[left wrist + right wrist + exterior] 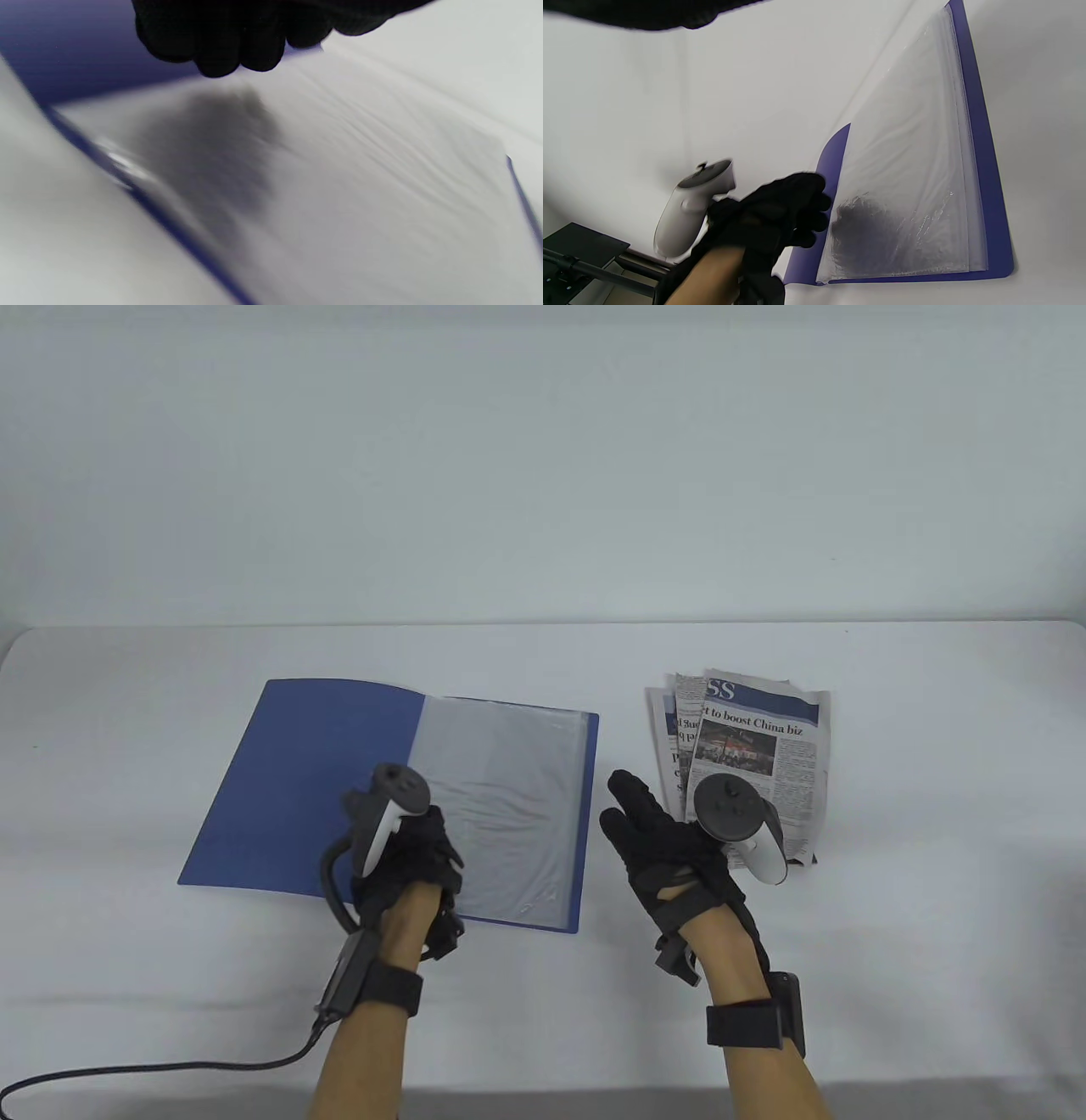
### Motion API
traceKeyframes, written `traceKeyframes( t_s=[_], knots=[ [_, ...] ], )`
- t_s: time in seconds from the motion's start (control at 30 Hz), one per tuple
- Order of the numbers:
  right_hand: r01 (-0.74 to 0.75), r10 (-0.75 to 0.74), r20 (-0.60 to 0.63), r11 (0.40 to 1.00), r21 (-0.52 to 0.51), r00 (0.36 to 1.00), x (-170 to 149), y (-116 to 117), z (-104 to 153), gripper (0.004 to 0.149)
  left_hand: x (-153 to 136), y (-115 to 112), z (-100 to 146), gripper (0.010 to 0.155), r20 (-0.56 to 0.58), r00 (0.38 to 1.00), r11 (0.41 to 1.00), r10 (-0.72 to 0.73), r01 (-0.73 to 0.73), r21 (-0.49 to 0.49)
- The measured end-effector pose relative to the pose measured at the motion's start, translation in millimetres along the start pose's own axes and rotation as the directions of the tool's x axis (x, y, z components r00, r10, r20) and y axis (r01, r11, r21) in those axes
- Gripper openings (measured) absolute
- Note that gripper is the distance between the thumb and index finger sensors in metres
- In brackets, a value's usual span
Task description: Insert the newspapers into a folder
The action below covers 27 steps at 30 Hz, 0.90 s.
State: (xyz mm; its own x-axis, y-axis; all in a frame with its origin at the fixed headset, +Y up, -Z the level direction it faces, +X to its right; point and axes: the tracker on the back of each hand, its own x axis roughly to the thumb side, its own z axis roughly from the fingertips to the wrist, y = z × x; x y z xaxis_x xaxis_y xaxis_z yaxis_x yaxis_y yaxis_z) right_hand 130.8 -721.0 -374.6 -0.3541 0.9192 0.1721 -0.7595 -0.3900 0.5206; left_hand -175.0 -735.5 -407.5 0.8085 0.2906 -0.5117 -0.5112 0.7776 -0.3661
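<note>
A blue folder [314, 789] lies open on the white table, its clear plastic sleeves [517, 797] on the right half. My left hand [437, 853] hovers over the sleeves' near left part with fingers curled and holds nothing. In the left wrist view its fingers [237, 46] hang above the sleeve [348, 169], which carries their shadow. Folded newspapers [759, 734] lie to the folder's right. My right hand [632, 810] is open and empty, between the folder and the newspapers. The right wrist view shows the folder [984, 169] and my left hand [789, 207].
A black cable [170, 1063] runs from my left wrist to the table's near left edge. A dark stand [581, 254] shows off the table in the right wrist view. The white table [543, 661] stretches behind the folder and newspapers.
</note>
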Motion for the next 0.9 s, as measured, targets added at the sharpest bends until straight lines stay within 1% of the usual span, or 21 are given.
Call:
traceKeyframes(
  t_s=[0.03, 0.07, 0.13, 0.17, 0.23, 0.3, 0.33, 0.37, 0.43, 0.47, 0.57, 0.63, 0.67, 0.8, 0.87, 0.9],
  knots=[
    [-0.003, 0.003, 0.000, 1.000, 0.005, 1.000, 0.1, 1.0, -0.4, 0.081, 8.8, -4.9, -4.2, 0.072, -0.043, 0.999, 0.997, -0.001, -0.002, -0.082],
    [-0.011, 0.011, -0.006, 1.000, 0.015, 1.000, 0.2, 2.6, -1.1, 0.081, 24.4, -8.0, -6.4, 0.079, -0.126, 0.991, 0.990, -0.054, 0.037, -0.135],
    [-0.018, 0.018, -0.013, 0.999, 0.028, 1.000, 0.2, 3.7, -2.6, 0.081, 43.2, -12.6, -6.1, 0.087, -0.213, 0.956, 0.979, -0.203, 0.191, -0.075],
    [-0.018, 0.019, -0.013, 0.999, 0.030, 1.000, -0.1, 4.1, -3.3, 0.081, 49.4, -17.5, -8.8, 0.088, -0.281, 0.911, 0.953, -0.302, 0.294, -0.073],
    [-0.004, 0.004, -0.019, 0.999, 0.035, 1.000, -2.0, 4.2, -4.6, 0.081, 46.5, -25.3, -16.5, 0.092, -0.387, 0.843, 0.926, -0.374, 0.363, -0.104],
    [0.006, -0.006, -0.019, 0.999, 0.035, 1.000, -2.4, 3.2, -4.5, 0.081, 35.5, -29.5, -23.1, 0.093, -0.464, 0.791, 0.908, -0.399, 0.411, -0.081],
    [0.008, -0.007, -0.019, 0.999, 0.033, 1.000, -2.2, 2.3, -4.1, 0.081, 27.2, -28.1, -25.6, 0.092, -0.488, 0.769, 0.900, -0.413, 0.426, -0.091],
    [0.007, -0.006, -0.020, 0.999, 0.031, 1.000, -1.8, 1.5, -3.8, 0.081, 21.3, -26.7, -26.6, 0.092, -0.486, 0.778, 0.909, -0.398, 0.405, -0.097],
    [-0.001, 0.002, -0.016, 1.000, 0.025, 1.000, -0.6, 0.2, -3.3, 0.081, 3.1, -22.8, -30.0, 0.088, -0.460, 0.822, 0.941, -0.337, 0.286, -0.179],
    [-0.003, 0.004, -0.016, 1.000, 0.024, 1.000, -0.7, 0.2, -3.2, 0.081, -8.5, -20.1, -32.3, 0.086, -0.432, 0.855, 0.950, -0.287, 0.197, -0.241],
    [-0.013, 0.014, -0.019, 0.999, 0.034, 1.000, -1.0, 3.0, -3.1, 0.081, -30.5, -12.1, -35.6, 0.084, -0.367, 0.911, 0.947, -0.190, 0.071, -0.314],
    [-0.026, 0.027, -0.022, 0.999, 0.038, 0.999, -0.8, 4.7, -2.7, 0.081, -47.0, -9.9, -38.0, 0.083, -0.322, 0.942, 0.932, -0.094, -0.030, -0.361],
    [-0.028, 0.029, -0.023, 0.999, 0.040, 0.999, -0.5, 5.4, -2.3, 0.081, -53.6, -9.0, -38.2, 0.083, -0.303, 0.951, 0.927, -0.059, -0.060, -0.369],
    [-0.028, 0.029, -0.015, 0.999, 0.036, 0.999, 1.9, 5.7, -1.5, 0.081, -61.5, -6.6, -43.7, 0.080, -0.229, 0.971, 0.933, -0.069, -0.019, -0.360],
    [-0.027, 0.028, -0.014, 0.999, 0.034, 1.000, 2.3, 5.1, -1.6, 0.081, -62.3, -10.7, -48.0, 0.078, -0.161, 0.987, 0.940, 0.019, -0.072, -0.334],
    [-0.026, 0.027, -0.016, 0.999, 0.033, 1.000, 1.8, 5.0, -1.7, 0.081, -61.9, -12.9, -50.1, 0.077, -0.149, 0.988, 0.939, 0.045, -0.093, -0.330]
  ],
)
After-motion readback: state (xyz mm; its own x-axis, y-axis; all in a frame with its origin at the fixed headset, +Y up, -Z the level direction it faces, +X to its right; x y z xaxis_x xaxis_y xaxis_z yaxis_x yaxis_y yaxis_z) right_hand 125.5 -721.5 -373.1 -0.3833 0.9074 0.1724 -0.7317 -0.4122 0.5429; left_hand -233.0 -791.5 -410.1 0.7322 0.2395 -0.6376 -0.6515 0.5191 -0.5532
